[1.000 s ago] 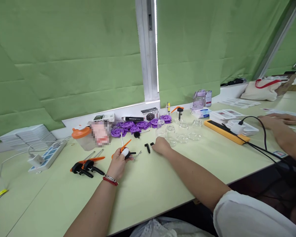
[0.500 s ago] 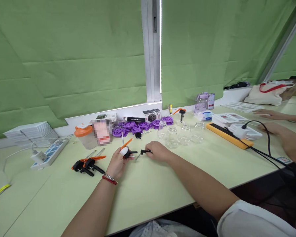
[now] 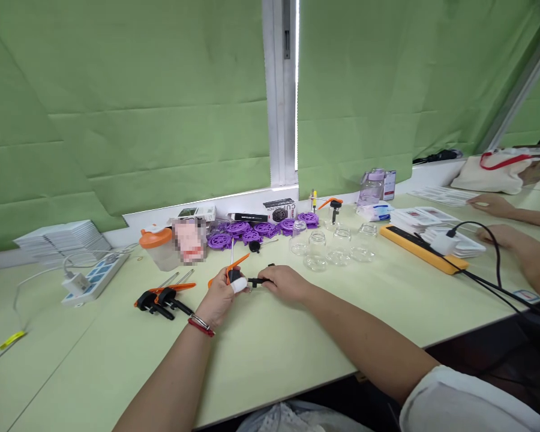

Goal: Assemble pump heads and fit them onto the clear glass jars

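"What does each grip have on your feed?"

"My left grip (image 3: 220,295) is closed around the black-and-orange piece (image 3: 235,275), its metal rod (image 3: 232,249) standing up above my fingers. My right grip (image 3: 285,283) is narrow, pinching a small black part (image 3: 256,282) at its right end"

"How do those two lie to each other?"

"Side by side over the desk (image 3: 261,354). The black part's long axis runs sideways, nearly level in my view, and its free end points left, right at the white-covered thumb (image 3: 239,284). The black-and-orange piece is just left of it, with both grips close in, and the part sits in the gap between them"

"Touching or apart?"

"I can't tell; the thumb hides the spot where they'd meet"

"Anything near the hands?"

"Another black part (image 3: 271,264) shows just behind my right fingers. Two black-and-orange assemblies (image 3: 166,295) lie to the left of my left grip. Beyond the hands are the purple wheels (image 3: 254,231), and the clear jars (image 3: 317,246) stand farther right. A co-worker's hands (image 3: 499,235) are well apart, past the yellow power strip (image 3: 423,251)"
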Demonstrator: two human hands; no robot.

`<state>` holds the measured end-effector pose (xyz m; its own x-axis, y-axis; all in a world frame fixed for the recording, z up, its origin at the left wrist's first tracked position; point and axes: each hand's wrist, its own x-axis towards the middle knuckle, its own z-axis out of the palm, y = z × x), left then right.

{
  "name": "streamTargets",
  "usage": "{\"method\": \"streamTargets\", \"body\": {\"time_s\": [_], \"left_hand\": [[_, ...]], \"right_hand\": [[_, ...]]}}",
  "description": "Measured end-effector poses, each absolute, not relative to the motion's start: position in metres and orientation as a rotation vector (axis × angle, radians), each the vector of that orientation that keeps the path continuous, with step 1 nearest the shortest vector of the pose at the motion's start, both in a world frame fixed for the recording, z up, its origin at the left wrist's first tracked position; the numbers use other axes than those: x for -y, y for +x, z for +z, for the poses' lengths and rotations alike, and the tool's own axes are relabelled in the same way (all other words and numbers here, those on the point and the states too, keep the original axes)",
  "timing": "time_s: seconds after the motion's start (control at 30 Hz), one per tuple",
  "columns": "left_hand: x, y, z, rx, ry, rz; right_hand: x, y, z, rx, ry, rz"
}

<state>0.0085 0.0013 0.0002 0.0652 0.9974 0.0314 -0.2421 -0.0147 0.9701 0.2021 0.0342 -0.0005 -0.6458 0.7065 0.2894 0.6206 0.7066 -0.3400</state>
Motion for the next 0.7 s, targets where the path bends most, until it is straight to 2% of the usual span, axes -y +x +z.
{"method": "streamTargets", "body": {"time_s": [0.3,0.7], "left_hand": [[-0.007,0.006,-0.013,-1.104,1.266,1.34],[-0.003,0.005,-0.009,-1.104,1.248,1.258]], "right_hand": [[-0.027,0.2,0.001,2.475,-0.983,0.364],[-0.022,0.196,-0.002,2.439,-0.96,0.362]]}}
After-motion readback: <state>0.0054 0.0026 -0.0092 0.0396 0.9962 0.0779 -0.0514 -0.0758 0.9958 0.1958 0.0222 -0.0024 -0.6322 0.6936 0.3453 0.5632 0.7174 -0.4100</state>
